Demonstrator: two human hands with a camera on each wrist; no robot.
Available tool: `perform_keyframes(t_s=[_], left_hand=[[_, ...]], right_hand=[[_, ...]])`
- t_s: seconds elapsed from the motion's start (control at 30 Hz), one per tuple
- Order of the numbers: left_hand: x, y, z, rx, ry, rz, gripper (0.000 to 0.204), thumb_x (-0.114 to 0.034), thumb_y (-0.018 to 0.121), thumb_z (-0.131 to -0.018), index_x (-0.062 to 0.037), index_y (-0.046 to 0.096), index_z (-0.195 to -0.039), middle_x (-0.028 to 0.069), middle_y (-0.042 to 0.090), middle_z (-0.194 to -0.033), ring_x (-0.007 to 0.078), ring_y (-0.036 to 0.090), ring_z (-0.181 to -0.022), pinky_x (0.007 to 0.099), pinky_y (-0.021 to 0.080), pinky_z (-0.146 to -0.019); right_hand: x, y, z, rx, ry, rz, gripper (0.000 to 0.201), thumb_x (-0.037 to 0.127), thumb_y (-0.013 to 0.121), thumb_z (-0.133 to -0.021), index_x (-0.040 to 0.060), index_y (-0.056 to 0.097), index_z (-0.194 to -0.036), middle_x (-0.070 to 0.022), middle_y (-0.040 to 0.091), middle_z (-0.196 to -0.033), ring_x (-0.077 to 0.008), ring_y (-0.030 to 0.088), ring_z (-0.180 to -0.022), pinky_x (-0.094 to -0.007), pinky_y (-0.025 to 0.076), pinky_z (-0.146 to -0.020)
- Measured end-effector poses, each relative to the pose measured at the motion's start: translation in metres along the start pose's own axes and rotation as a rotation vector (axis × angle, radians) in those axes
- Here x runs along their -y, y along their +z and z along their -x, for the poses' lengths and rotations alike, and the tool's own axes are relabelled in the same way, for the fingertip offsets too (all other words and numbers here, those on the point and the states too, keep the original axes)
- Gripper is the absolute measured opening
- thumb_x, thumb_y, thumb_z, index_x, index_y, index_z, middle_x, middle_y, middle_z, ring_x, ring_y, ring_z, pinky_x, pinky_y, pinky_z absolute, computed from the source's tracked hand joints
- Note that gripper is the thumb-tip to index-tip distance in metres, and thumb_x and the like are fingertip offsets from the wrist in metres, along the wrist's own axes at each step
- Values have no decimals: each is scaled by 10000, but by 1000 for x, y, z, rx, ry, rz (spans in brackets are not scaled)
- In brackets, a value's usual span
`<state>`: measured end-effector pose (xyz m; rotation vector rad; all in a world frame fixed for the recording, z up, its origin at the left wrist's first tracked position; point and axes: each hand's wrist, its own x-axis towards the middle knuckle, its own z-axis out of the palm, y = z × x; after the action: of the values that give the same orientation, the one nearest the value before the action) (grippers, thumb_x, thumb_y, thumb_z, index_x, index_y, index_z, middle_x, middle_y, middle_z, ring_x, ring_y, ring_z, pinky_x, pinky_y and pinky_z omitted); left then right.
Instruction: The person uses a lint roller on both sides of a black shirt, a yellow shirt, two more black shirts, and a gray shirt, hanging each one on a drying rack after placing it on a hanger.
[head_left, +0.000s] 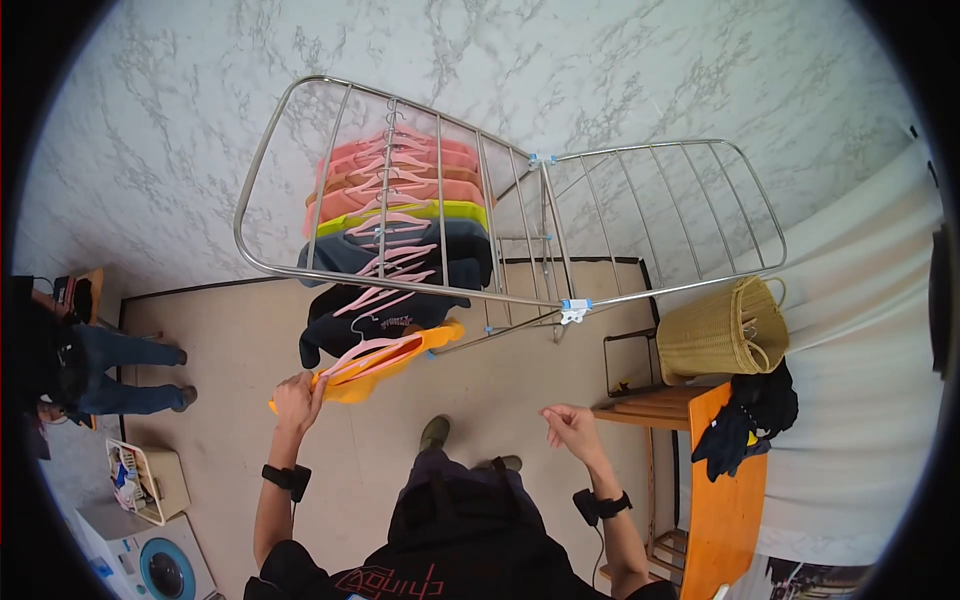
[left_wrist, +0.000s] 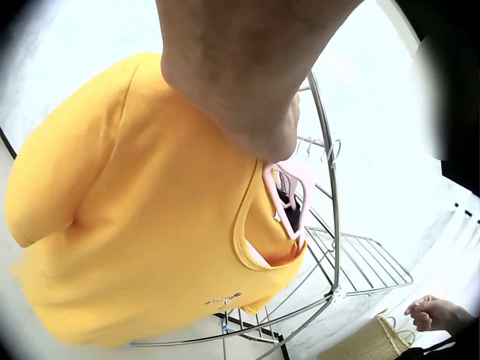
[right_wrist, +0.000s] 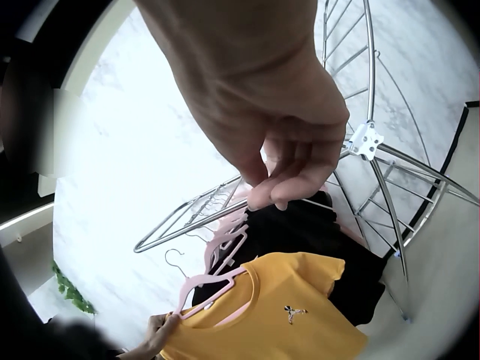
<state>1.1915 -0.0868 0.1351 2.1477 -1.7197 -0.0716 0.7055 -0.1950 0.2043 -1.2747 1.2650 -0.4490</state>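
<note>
My left hand (head_left: 297, 403) grips one shoulder end of a pink hanger (right_wrist: 201, 281) with a yellow T-shirt (left_wrist: 150, 217) on it. The shirt hangs below the front of the metal drying rack (head_left: 573, 308), and the hanger's hook stands free of the bars in the right wrist view. A small dark emblem marks the shirt's chest. My right hand (head_left: 572, 430) is in the air to the right, its fingers loosely bent with nothing in them. Close behind the yellow shirt hangs a black garment (head_left: 335, 325) on the rack.
Several pink, yellow-green and dark garments (head_left: 340, 215) hang along the rack's left wing. A woven basket (head_left: 700, 335) and dark clothes (head_left: 725, 440) sit by an orange wooden table (head_left: 715, 520) at right. Another person (head_left: 125, 370), a laundry basket (head_left: 165, 480) and a washing machine (head_left: 135, 535) are at left.
</note>
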Motion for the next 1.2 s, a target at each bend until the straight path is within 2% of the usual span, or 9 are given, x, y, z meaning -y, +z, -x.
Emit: perform_keyframes(t_s=[0.1, 0.17, 0.3, 0.43, 0.5, 0.63, 0.9, 0.93, 1.2], left_hand=[[11, -2, -12, -14, -4, 9, 365, -310, 616, -925, -51, 514, -690, 138, 555, -608, 322, 560, -535, 409, 450, -528], [11, -3, -21, -47, -15, 29, 368, -311, 612, -929, -49, 512, -691, 138, 552, -607, 320, 558, -535, 407, 447, -525], [14, -3, -38, -50, -26, 38, 368, -317, 606, -933, -50, 509, -698, 138, 552, -610, 319, 559, -540, 407, 445, -525], [12, 4, -47, -45, -24, 62, 370, -317, 601, -936, -45, 511, -703, 148, 549, -610, 330, 559, -543, 414, 443, -527], [16, 9, -48, -43, -32, 85, 369, -309, 598, -938, -38, 515, -701, 159, 544, -612, 338, 558, -548, 422, 439, -528], [24, 23, -38, -20, -17, 136, 374, -318, 597, -938, -40, 518, -701, 158, 543, -605, 346, 561, -551, 426, 439, -528], [18, 25, -61, -5, -27, 141, 372, -323, 602, -937, -53, 516, -696, 143, 554, -593, 334, 567, -531, 417, 443, -512], [16, 27, -68, -19, -11, 147, 375, -325, 600, -938, -52, 516, -695, 144, 554, -592, 334, 565, -529, 418, 443, -511], [0, 33, -102, -69, 42, 200, 375, -328, 597, -938, -49, 518, -700, 147, 555, -590, 332, 564, -530, 422, 437, -508]], right_hand=[[50, 32, -46, -64, -155, 69, 228, 198, 619, -969, -12, 699, -1009, 5, 596, -612, -51, 523, -498, -213, 400, -451], [98, 63, -90, -105, -354, 179, 234, 217, 642, -943, 4, 691, -1027, -27, 582, -588, -96, 493, -478, -253, 404, -473], [170, 120, -172, -118, -745, 461, 295, 156, 720, -838, 9, 665, -1088, -141, 643, -688, -297, 648, -657, -377, 507, -608], [193, 148, -211, -37, -789, 634, 292, 139, 736, -804, 11, 679, -1060, -168, 657, -734, -338, 671, -739, -418, 522, -667], [200, 153, -219, 163, -743, 685, 228, 121, 732, -788, 6, 699, -982, -184, 655, -755, -370, 653, -752, -426, 520, -682], [192, 162, -238, 118, -959, 741, 126, 111, 669, -836, 0, 705, -881, -194, 650, -751, -395, 636, -759, -460, 503, -701], [205, 162, -248, -13, -921, 700, 121, 102, 632, -847, 2, 698, -835, -184, 649, -816, -384, 631, -809, -462, 491, -742], [202, 163, -252, -50, -981, 706, 92, 85, 677, -824, 12, 714, -865, -172, 643, -785, -367, 625, -738, -412, 488, -665], [201, 156, -248, 50, -943, 657, 71, 68, 696, -799, 1, 700, -825, -166, 625, -718, -362, 616, -696, -400, 482, -630]])
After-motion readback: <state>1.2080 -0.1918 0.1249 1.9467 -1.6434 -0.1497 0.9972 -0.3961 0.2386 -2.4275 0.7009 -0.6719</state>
